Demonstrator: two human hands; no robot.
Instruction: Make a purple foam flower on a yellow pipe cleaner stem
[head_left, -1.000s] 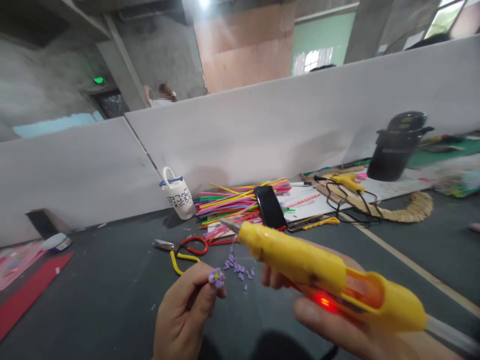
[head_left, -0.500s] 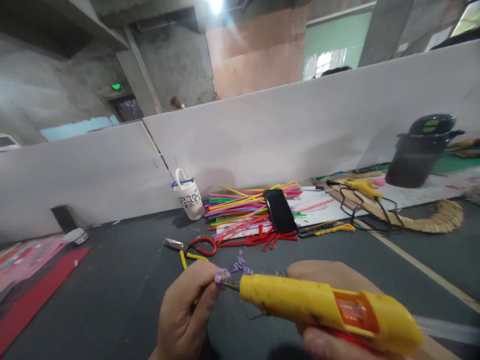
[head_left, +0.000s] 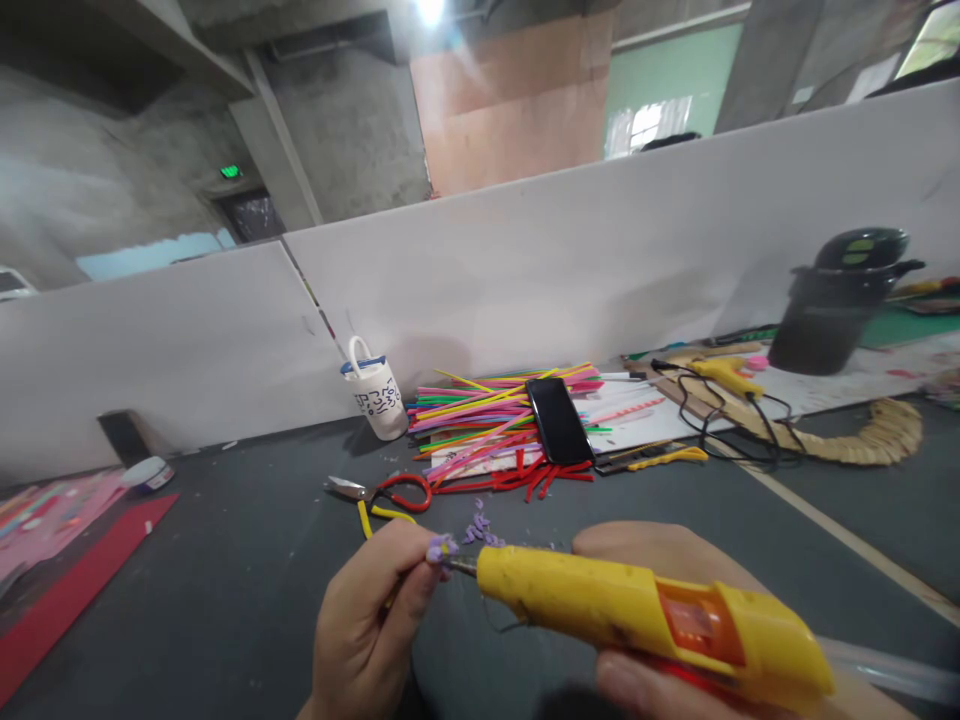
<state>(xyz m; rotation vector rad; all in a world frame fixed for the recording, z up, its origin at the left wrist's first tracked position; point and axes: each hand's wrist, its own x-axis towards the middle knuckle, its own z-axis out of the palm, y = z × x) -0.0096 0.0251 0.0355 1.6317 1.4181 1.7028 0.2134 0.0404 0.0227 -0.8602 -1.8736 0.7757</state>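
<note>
Between the thumb and forefinger of my left hand (head_left: 375, 615) is a small purple flower (head_left: 441, 548) with a yellow spot. My right hand (head_left: 645, 560) is wrapped round a yellow glue gun (head_left: 585, 595), its metal nozzle touching or almost touching the flower. A clear glue stick (head_left: 885, 665) sticks out of the gun's back end. Just beyond the nozzle lies a little heap of purple pieces (head_left: 480, 525). Red-handled scissors (head_left: 405, 492) rest open behind my left hand, and bent yellow strips (head_left: 386, 514) lie close to them.
Colourful pipe cleaners (head_left: 472, 415) lie under a black phone (head_left: 559, 420). A white cup (head_left: 377, 400) stands left of them. At the right are another yellow glue gun (head_left: 724, 375) with its cord, a curved tan wreath (head_left: 870, 440) and a dark bin (head_left: 832, 310). A white partition (head_left: 525, 270) rises behind.
Both hands keep their grips. The glue gun's rear has shifted slightly left and down in view, while the nozzle stays at the flower.
</note>
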